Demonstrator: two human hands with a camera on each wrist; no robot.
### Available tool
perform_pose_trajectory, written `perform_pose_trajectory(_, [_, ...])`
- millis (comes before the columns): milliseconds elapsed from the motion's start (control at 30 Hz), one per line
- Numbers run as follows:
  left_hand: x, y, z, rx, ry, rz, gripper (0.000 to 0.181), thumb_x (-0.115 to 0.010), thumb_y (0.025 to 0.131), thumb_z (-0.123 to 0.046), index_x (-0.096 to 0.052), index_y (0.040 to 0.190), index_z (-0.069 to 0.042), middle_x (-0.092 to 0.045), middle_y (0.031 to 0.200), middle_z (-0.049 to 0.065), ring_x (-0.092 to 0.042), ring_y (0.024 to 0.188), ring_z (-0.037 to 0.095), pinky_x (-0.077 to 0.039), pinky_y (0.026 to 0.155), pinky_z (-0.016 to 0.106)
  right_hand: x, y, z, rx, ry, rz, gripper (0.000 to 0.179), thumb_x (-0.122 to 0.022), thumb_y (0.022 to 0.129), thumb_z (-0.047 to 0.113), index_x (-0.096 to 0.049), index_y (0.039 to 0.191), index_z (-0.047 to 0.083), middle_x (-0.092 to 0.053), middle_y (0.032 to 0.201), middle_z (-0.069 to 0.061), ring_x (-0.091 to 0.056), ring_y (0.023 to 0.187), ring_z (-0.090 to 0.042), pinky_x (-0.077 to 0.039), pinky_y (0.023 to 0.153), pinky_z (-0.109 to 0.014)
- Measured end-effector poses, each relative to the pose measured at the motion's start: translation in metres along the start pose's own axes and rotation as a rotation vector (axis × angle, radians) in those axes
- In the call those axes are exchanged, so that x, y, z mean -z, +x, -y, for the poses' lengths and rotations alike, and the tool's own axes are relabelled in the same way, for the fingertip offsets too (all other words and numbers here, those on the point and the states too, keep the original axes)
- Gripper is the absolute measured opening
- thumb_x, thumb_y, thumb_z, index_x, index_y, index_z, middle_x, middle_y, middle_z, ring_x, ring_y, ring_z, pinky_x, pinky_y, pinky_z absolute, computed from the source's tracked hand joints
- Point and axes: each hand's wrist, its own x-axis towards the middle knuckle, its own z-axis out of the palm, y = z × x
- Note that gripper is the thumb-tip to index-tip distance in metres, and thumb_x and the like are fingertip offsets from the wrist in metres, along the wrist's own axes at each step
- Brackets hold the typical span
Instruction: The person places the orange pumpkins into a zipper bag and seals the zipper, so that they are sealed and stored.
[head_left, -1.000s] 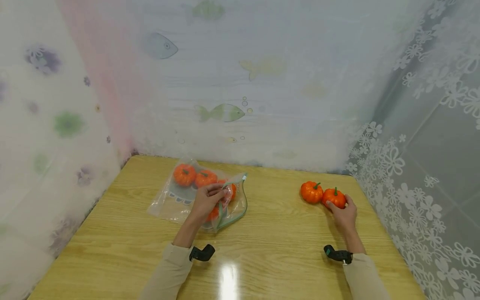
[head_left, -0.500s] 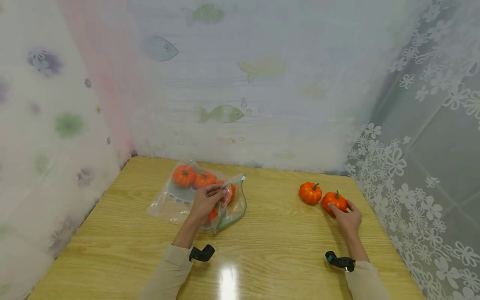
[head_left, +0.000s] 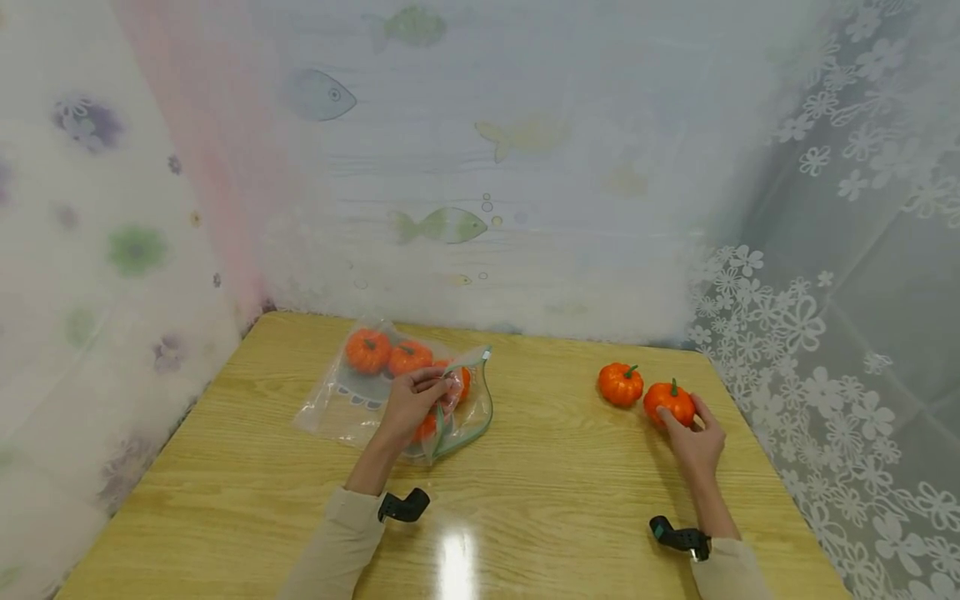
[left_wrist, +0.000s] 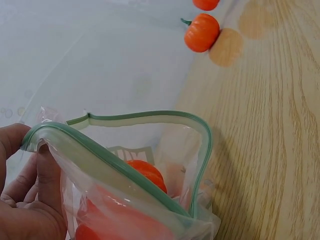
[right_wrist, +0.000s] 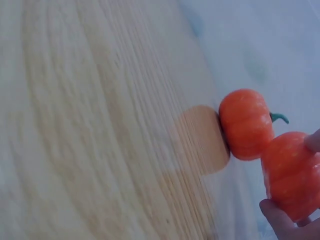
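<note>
My left hand point(head_left: 411, 406) pinches the rim of a clear zip bag point(head_left: 333, 417) between thumb and fingers. The bag's green zip edge point(left_wrist: 202, 135) gapes wide in the left wrist view. Inside lie several small orange pumpkins, among them one pumpkin point(head_left: 368, 351) at the far left end and another point(left_wrist: 145, 172) near the mouth. On the right, my right hand point(head_left: 697, 437) grips a small orange pumpkin point(head_left: 670, 403) with a green stem, thumb on one side and fingers on the other. Just left of it a second loose pumpkin point(head_left: 620, 384) sits on the table.
The wooden table point(head_left: 555, 483) meets a printed curtain point(head_left: 525, 275) with fish at its back edge. More curtain hangs along the left, and a flower-patterned clear sheet point(head_left: 817, 400) along the right. Each wrist carries a black camera mount point(head_left: 403, 505).
My right hand has drawn its pumpkin slightly right and toward me, opening a small gap from the other loose pumpkin. The left hand and bag stay put.
</note>
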Motion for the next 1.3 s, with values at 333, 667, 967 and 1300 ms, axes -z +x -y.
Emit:
perform_pose_trajectory(333, [0.000, -0.001, 0.001, 0.006, -0.001, 0.003, 0.031, -0.066, 0.098, -0.004, -0.063, 0.127, 0.008, -0.073, 0.095, 0.002, -0.069, 0.075, 0.009, -0.057, 0.065, 0.020, -0.007, -0.016, 0.003, 0.051, 0.015, 0.029, 0.065, -0.081, 0.088, 0.015, -0.055, 0.147, 0.008, -0.051, 0.142, -0.009, -0.054, 0.093, 0.001, -0.048, 0.072, -0.004])
perform_pose_trajectory(667, [0.000, 0.001, 0.001, 0.008, 0.008, 0.001, 0.031, -0.067, 0.098, -0.005, -0.063, 0.126, 0.008, -0.073, 0.096, 0.002, -0.070, 0.078, 0.009, -0.057, 0.067, 0.020, -0.023, -0.042, 0.006, 0.078, 0.115, 0.157, 0.066, -0.080, 0.086, 0.004, -0.054, 0.147, 0.002, -0.048, 0.149, -0.012, -0.056, 0.101, 0.000, -0.052, 0.074, -0.007])
perform_pose_trajectory(967, [-0.002, -0.003, 0.002, 0.005, -0.016, -0.006, 0.030, -0.065, 0.098, -0.002, -0.063, 0.127, 0.008, -0.074, 0.092, 0.000, -0.069, 0.072, 0.009, -0.058, 0.065, 0.021, -0.044, -0.072, 0.022, 0.081, 0.174, 0.373, 0.063, -0.073, 0.089, -0.006, -0.051, 0.148, 0.000, -0.045, 0.145, -0.010, -0.059, 0.107, 0.003, -0.054, 0.081, -0.011])
perform_pose_trajectory(1300, [-0.006, -0.008, 0.003, 0.003, 0.003, -0.023, 0.032, -0.066, 0.098, -0.003, -0.063, 0.128, 0.008, -0.074, 0.095, 0.005, -0.070, 0.073, 0.012, -0.057, 0.065, 0.022, -0.068, -0.101, 0.023, 0.182, 0.248, 0.567, 0.062, -0.074, 0.084, -0.013, -0.052, 0.141, -0.009, -0.050, 0.135, -0.014, -0.063, 0.105, -0.006, -0.054, 0.088, -0.016])
